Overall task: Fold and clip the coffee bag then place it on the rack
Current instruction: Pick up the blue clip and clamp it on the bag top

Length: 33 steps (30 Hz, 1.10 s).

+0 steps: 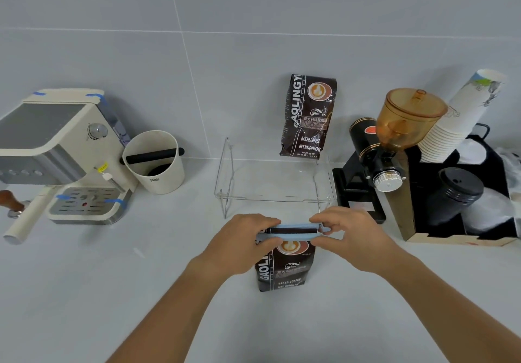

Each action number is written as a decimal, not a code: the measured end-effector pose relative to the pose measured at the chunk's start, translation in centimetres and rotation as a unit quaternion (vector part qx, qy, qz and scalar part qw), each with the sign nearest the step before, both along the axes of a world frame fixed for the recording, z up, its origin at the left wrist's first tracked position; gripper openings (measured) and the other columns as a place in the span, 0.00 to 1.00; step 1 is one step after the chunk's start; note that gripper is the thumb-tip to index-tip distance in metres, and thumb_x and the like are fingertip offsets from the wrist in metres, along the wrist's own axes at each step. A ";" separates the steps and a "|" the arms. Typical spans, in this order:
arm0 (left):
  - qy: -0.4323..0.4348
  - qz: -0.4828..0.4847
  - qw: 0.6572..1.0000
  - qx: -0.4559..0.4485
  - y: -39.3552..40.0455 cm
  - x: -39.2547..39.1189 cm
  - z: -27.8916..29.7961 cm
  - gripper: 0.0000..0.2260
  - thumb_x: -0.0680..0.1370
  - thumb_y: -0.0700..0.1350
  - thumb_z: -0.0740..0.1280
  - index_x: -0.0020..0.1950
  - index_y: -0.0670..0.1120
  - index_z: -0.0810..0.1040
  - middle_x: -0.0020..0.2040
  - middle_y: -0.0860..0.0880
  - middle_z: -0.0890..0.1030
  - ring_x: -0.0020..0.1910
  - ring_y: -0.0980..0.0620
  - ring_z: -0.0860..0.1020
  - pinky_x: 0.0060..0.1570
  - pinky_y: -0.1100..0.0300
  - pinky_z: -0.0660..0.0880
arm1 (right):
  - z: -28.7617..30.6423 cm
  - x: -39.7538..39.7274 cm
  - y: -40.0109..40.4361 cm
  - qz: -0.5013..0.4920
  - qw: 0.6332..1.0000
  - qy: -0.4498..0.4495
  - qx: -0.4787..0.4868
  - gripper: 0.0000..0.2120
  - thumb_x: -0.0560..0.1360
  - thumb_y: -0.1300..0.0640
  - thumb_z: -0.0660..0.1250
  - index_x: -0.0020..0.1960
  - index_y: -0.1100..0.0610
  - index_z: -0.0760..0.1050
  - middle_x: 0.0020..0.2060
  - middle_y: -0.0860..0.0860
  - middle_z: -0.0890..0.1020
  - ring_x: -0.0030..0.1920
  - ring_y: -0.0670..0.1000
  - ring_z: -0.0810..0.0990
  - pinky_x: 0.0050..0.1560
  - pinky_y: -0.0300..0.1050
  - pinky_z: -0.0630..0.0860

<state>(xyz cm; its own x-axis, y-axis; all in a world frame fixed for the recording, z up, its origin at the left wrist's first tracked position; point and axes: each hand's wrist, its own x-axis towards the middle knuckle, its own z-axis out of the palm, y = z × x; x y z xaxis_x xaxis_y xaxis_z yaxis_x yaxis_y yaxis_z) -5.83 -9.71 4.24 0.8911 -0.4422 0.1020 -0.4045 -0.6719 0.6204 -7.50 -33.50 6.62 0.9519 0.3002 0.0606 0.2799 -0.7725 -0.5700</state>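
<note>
Clipping the folded coffee bag (pixel 284 266)
Both hands' grips pinch the blue clip (pixel 294 231); press its ends evenly across the fold.

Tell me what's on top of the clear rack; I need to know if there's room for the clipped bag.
The clear rack's shelf looks bare. A second coffee bag stands behind it against the wall. Whether that bag's base rests on the shelf or the counter cannot be told.
</note>
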 end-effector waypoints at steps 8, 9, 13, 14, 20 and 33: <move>-0.036 -0.058 0.993 0.100 0.1 0.9 0.6 0.10 0.79 0.53 0.62 0.57 0.50 0.77 0.46 0.50 0.82 0.43 0.49 0.77 0.39 0.57 0.73 | -0.2 0.1 0.3 0.014 1.000 0.003 -0.002 0.13 0.71 0.54 0.73 0.55 0.54 0.81 0.45 0.49 0.84 0.43 0.49 0.81 0.49 0.46 0.81; -0.034 -0.060 0.992 0.102 0.0 0.9 0.5 0.10 0.79 0.53 0.62 0.56 0.50 0.77 0.46 0.50 0.82 0.44 0.50 0.78 0.39 0.57 0.73 | -0.3 0.1 0.2 0.015 1.000 0.008 -0.005 0.11 0.72 0.54 0.72 0.54 0.53 0.80 0.44 0.49 0.84 0.43 0.49 0.81 0.48 0.46 0.80; -0.043 -0.063 0.991 0.111 -0.1 0.8 0.3 0.10 0.79 0.53 0.61 0.55 0.50 0.76 0.46 0.50 0.82 0.44 0.50 0.78 0.38 0.59 0.72 | -0.5 0.0 0.4 0.015 1.000 0.003 -0.014 0.06 0.74 0.53 0.69 0.50 0.53 0.80 0.40 0.49 0.84 0.41 0.51 0.80 0.45 0.49 0.79; -0.048 -0.062 0.991 0.111 -0.1 0.8 0.3 0.10 0.80 0.52 0.61 0.56 0.49 0.76 0.46 0.50 0.82 0.44 0.50 0.77 0.39 0.58 0.73 | -0.6 -0.1 0.4 0.012 1.000 -0.001 -0.014 0.05 0.75 0.54 0.69 0.49 0.53 0.81 0.39 0.49 0.84 0.40 0.51 0.79 0.44 0.49 0.78; -0.070 -0.061 0.992 0.088 0.0 0.5 0.1 0.09 0.79 0.49 0.62 0.56 0.48 0.77 0.45 0.49 0.82 0.42 0.49 0.77 0.39 0.58 0.72 | -1.5 -0.7 0.7 0.000 0.998 -0.065 0.014 0.05 0.72 0.60 0.72 0.48 0.56 0.82 0.35 0.51 0.83 0.34 0.51 0.79 0.37 0.48 0.78; -0.044 -0.016 0.998 0.036 0.6 0.5 -0.3 0.13 0.77 0.52 0.66 0.59 0.50 0.79 0.51 0.51 0.84 0.47 0.51 0.80 0.47 0.54 0.78 | -1.7 -0.5 0.7 -0.014 0.996 -0.073 0.047 0.04 0.70 0.60 0.74 0.45 0.57 0.83 0.33 0.55 0.84 0.33 0.52 0.80 0.37 0.52 0.80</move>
